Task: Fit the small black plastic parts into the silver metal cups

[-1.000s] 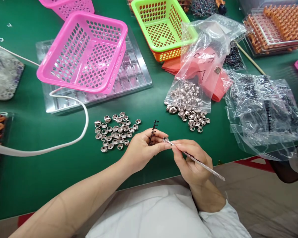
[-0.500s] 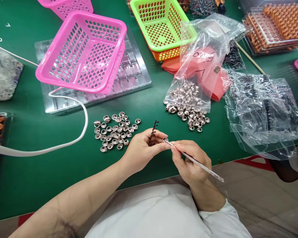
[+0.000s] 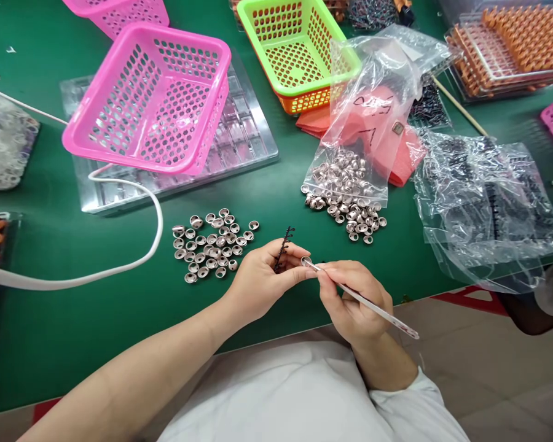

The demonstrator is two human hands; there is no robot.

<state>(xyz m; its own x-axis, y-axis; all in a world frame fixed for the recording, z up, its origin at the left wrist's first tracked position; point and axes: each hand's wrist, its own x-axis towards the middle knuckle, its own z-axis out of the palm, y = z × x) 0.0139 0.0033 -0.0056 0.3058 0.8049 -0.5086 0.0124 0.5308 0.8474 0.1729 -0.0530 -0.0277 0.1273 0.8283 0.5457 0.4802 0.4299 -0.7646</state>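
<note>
My left hand (image 3: 258, 277) is closed, pinching a small silvery metal ring (image 3: 305, 261) between thumb and fingertips. A black plastic strip with little side knobs (image 3: 282, 248) stands up out of the same hand, its lower end hidden by the fingers. My right hand (image 3: 360, 302) grips a thin, whitish stick-like tool (image 3: 381, 312), held like a pen; its tip meets the ring, and whether it is tweezers I cannot tell. Left of the hands lie many loose metal rings (image 3: 211, 247). More rings (image 3: 364, 218) spill from a clear plastic bag (image 3: 371, 132).
A pink basket (image 3: 214, 46) rests on a clear tray (image 3: 258, 132). Behind are a green basket (image 3: 299, 83) and red cloth (image 3: 403, 162). Clear bags of black parts (image 3: 493, 209) lie right. A white cable (image 3: 138, 261) curves across the left; orange parts (image 3: 525, 37) are stacked back right.
Both hands hold the same things in nearly the same pose. The tool's rear end has dipped slightly right and down. The whole view has shifted a little.
</note>
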